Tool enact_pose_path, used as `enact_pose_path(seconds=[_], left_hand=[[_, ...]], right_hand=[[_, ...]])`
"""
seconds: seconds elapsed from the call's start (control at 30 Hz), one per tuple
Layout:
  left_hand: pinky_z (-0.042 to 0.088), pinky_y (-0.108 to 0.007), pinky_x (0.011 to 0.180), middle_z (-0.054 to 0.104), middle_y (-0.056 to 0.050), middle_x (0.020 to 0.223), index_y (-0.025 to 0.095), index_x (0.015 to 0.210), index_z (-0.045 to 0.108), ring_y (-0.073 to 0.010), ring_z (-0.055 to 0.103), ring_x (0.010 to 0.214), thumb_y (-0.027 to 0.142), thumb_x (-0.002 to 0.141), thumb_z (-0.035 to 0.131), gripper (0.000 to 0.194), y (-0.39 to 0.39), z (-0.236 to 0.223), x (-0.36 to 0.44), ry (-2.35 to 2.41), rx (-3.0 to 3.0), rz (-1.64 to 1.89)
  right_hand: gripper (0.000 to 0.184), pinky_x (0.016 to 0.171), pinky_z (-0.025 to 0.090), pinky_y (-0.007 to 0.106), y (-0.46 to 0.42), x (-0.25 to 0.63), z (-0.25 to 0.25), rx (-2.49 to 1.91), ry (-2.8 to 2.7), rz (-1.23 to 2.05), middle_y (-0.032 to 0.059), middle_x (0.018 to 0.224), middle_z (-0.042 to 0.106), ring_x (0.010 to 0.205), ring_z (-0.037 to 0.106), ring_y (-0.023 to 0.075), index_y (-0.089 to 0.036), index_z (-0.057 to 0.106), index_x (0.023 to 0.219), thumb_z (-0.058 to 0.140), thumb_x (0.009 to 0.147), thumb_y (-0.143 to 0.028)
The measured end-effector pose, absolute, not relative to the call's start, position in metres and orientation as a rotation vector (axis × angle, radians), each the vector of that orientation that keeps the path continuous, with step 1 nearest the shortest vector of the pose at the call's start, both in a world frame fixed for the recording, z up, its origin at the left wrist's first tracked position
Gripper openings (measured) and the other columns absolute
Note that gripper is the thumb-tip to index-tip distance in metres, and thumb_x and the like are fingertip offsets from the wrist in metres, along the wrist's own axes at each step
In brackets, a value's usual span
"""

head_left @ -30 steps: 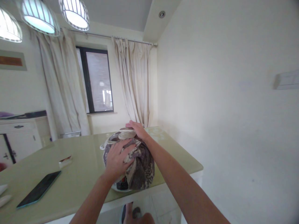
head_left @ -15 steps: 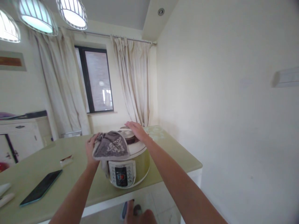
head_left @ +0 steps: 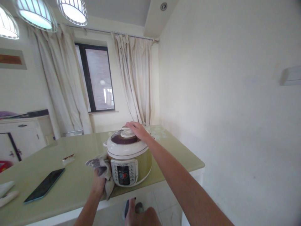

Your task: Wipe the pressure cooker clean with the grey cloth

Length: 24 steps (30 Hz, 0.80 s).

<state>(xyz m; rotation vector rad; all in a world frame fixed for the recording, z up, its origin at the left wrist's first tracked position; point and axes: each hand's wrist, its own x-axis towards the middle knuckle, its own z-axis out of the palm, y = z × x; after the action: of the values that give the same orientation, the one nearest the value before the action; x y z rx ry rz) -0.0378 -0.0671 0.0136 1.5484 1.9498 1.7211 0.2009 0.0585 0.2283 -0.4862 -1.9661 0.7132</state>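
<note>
A white and yellow-green electric pressure cooker stands near the front edge of the table, its control panel facing me. My right hand rests on the knob of its lid, fingers bent over the top. Low at the cooker's left side, my left hand is closed on a grey and white cloth. The cloth is bunched against the cooker's wall and one end hangs toward the table edge. The fingertips of the left hand are hidden by the cloth.
The green tabletop carries a dark phone, a small whitish item and white objects at the left edge. A plain wall rises at the right. Behind are curtains and a white cabinet.
My left hand has brought the cloth down from the lid's left part to the cooker's lower left side. The lid now shows uncovered. My right hand stays on the knob.
</note>
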Motion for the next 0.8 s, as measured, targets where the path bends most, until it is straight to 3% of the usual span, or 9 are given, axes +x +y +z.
enact_pose_path(seconds=[0.07, 0.17, 0.27, 0.37, 0.57, 0.8], left_hand=[[0.05, -0.066, 0.107, 0.073, -0.013, 0.101, 0.021, 0.11, 0.068, -0.0368, 0.067, 0.116, 0.046, 0.091, 0.047, 0.038, -0.07, 0.028, -0.022, 1.994, 1.628, 1.761], [0.039, -0.074, 0.113, 0.066, -0.021, 0.133, 0.022, 0.105, 0.073, -0.0467, 0.048, 0.141, 0.047, 0.084, 0.067, 0.033, -0.082, 0.044, 0.007, 2.165, 2.066, 1.84], [0.038, -0.073, 0.114, 0.052, -0.02, 0.155, 0.026, 0.11, 0.075, -0.0472, 0.043, 0.146, 0.04, 0.081, 0.079, 0.033, -0.096, 0.055, 0.028, 2.204, 2.602, 1.821], [0.04, -0.069, 0.115, 0.061, -0.014, 0.148, 0.031, 0.109, 0.076, -0.041, 0.052, 0.139, 0.033, 0.083, 0.079, 0.026, -0.106, 0.058, 0.031, 2.075, 3.002, 1.642], [0.045, -0.073, 0.103, 0.069, -0.011, 0.14, 0.034, 0.109, 0.078, -0.0492, 0.047, 0.141, 0.027, 0.078, 0.082, 0.032, -0.121, 0.066, 0.039, 2.185, 3.103, 1.376], [0.048, -0.071, 0.097, 0.066, -0.01, 0.147, 0.032, 0.128, 0.076, -0.045, 0.057, 0.13, 0.019, 0.09, 0.069, 0.04, -0.112, 0.08, 0.122, 2.049, 3.286, 1.178]], right_hand=[[0.064, 0.1, 0.047, 0.035, 0.059, 0.2, 0.228, -0.484, -1.967, 0.719, 0.0027, 0.107, 0.08, 0.105, 0.071, 0.0244, -0.026, 0.08, 0.103, 0.046, 0.097, -0.08], [0.066, 0.1, 0.047, 0.035, 0.061, 0.198, 0.228, -0.482, -1.965, 0.707, 0.0031, 0.106, 0.08, 0.105, 0.071, 0.0241, -0.025, 0.08, 0.1, 0.046, 0.096, -0.081], [0.066, 0.101, 0.047, 0.035, 0.061, 0.197, 0.229, -0.48, -1.979, 0.683, 0.0032, 0.107, 0.079, 0.105, 0.07, 0.0243, -0.025, 0.08, 0.099, 0.045, 0.097, -0.081], [0.065, 0.099, 0.047, 0.034, 0.059, 0.197, 0.23, -0.501, -1.994, 0.664, 0.0029, 0.106, 0.08, 0.104, 0.07, 0.0242, -0.025, 0.081, 0.101, 0.046, 0.097, -0.08], [0.063, 0.095, 0.047, 0.033, 0.057, 0.198, 0.232, -0.538, -2.006, 0.624, 0.0034, 0.104, 0.079, 0.103, 0.07, 0.0248, -0.025, 0.081, 0.1, 0.049, 0.097, -0.079], [0.063, 0.096, 0.048, 0.035, 0.057, 0.198, 0.231, -0.513, -2.018, 0.624, 0.0046, 0.107, 0.08, 0.107, 0.071, 0.0257, -0.025, 0.081, 0.103, 0.05, 0.096, -0.079]])
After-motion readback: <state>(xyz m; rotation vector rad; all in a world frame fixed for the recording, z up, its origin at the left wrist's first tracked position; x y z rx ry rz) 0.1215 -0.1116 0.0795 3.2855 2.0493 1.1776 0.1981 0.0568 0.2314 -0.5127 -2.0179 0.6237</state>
